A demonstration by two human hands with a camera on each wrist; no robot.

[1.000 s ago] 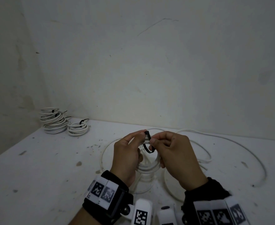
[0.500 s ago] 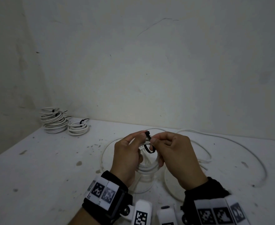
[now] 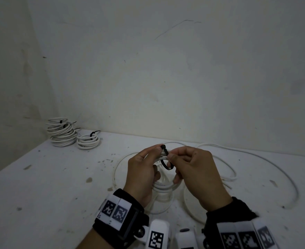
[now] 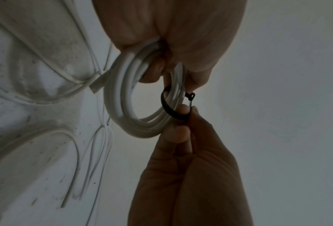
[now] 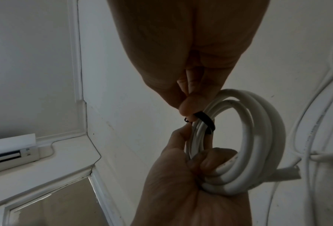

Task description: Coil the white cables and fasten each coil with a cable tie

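Left hand (image 3: 140,173) grips coil (image 5: 244,143) steady above worktop (image 3: 40,186); right hand (image 3: 196,169) pinches cable tie (image 3: 167,159), likely to cinch.

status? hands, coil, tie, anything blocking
Left hand grips the white coil. Right hand pinches the black cable tie, looped round the coil, not yet cinched. Loose cable on table, nothing blocking.

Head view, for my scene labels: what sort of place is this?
Probably a bare indoor work corner. A scuffed white tabletop meets plain stained walls, tied cable coils are stacked in the corner, and loose white cable lies across the top.
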